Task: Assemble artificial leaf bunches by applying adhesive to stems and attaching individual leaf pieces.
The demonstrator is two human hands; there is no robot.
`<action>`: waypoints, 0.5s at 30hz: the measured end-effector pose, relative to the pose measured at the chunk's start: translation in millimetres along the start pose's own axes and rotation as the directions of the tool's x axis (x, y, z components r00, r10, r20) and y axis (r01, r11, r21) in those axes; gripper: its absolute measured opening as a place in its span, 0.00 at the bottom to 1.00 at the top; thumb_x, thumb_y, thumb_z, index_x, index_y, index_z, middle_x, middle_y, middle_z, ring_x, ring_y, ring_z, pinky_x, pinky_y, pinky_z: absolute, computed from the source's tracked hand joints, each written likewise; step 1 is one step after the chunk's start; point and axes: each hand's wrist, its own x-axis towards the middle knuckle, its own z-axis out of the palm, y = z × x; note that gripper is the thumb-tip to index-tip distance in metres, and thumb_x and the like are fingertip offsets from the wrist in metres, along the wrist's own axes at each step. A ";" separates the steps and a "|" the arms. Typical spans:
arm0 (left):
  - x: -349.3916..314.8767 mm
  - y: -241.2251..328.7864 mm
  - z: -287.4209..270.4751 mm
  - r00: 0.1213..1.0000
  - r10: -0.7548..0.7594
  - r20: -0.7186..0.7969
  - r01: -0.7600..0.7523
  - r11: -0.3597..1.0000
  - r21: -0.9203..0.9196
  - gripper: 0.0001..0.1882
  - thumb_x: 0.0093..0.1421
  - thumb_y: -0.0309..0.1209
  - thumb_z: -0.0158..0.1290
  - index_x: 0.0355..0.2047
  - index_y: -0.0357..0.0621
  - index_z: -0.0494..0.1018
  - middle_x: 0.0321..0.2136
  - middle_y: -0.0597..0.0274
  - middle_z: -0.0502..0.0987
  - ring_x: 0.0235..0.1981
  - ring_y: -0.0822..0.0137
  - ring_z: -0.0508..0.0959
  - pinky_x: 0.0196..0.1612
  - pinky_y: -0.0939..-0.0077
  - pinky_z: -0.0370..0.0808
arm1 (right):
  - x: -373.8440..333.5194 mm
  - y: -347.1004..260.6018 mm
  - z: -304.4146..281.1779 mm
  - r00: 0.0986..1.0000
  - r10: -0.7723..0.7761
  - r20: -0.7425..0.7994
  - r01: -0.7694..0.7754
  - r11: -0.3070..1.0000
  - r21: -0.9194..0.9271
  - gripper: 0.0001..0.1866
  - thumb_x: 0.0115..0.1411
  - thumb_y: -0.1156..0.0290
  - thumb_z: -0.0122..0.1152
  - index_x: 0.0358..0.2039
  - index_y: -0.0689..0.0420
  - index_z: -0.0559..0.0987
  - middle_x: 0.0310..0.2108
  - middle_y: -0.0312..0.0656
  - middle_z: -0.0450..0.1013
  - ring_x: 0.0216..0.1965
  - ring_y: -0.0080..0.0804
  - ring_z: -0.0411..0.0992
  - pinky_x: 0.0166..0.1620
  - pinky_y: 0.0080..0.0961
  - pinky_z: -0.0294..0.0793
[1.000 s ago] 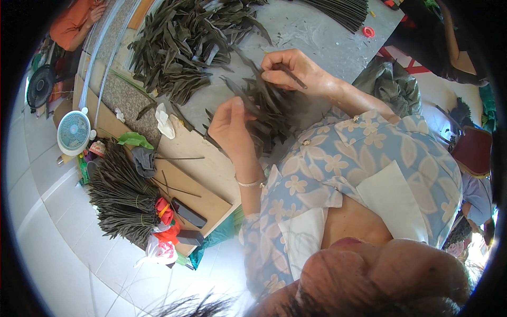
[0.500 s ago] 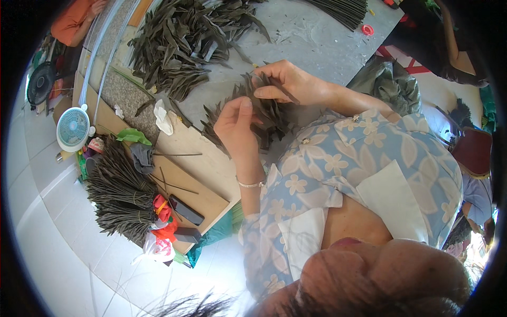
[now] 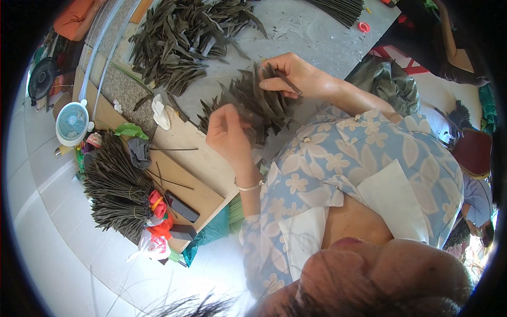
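Note:
My left hand (image 3: 228, 133) grips the near side of a bunch of dark dried leaf strips (image 3: 260, 103), fingers curled on them. My right hand (image 3: 288, 76) closes on the far top of the same bunch, pinching a strip between thumb and fingers. The bunch fans out between both hands above the grey table (image 3: 311, 31). A thin bracelet circles my left wrist.
A large heap of the same dark strips (image 3: 185, 37) lies farther back on the table. Tied bundles of strips (image 3: 113, 193) rest at the left on the floor near a small blue fan (image 3: 72, 122), a wooden board (image 3: 190, 174), red cloth and a white rag (image 3: 160, 112).
My right hand has moved left and closer to the bunch's top. The bunch has turned and gathered tighter between both hands.

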 end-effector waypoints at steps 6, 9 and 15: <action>4.2 -10.4 -31.9 1.000 -0.003 0.004 0.001 0.849 0.528 0.09 0.64 0.29 0.55 0.32 0.35 0.77 0.23 0.61 0.77 0.23 0.71 0.77 0.27 0.76 0.72 | 10.8 17.1 13.0 0.942 -0.321 0.095 0.319 0.773 -0.549 0.13 0.58 0.64 0.66 0.37 0.60 0.78 0.22 0.43 0.76 0.24 0.39 0.75 0.29 0.31 0.72; 6.5 -13.8 -29.9 0.935 0.323 0.145 -0.308 0.537 0.786 0.07 0.63 0.29 0.55 0.35 0.37 0.78 0.29 0.56 0.78 0.26 0.62 0.79 0.29 0.70 0.74 | 16.4 14.1 8.6 0.956 -0.292 -0.013 0.218 0.742 -0.634 0.15 0.57 0.63 0.66 0.39 0.60 0.79 0.29 0.47 0.78 0.33 0.47 0.77 0.37 0.37 0.74; 0.3 -22.0 -26.2 0.901 0.426 0.079 -0.339 0.580 0.741 0.06 0.62 0.27 0.55 0.33 0.36 0.78 0.29 0.56 0.76 0.28 0.60 0.75 0.32 0.70 0.72 | 23.4 15.4 -49.2 0.915 -0.364 -0.177 0.162 0.731 -0.663 0.12 0.60 0.67 0.64 0.43 0.58 0.80 0.31 0.44 0.79 0.27 0.35 0.75 0.34 0.30 0.73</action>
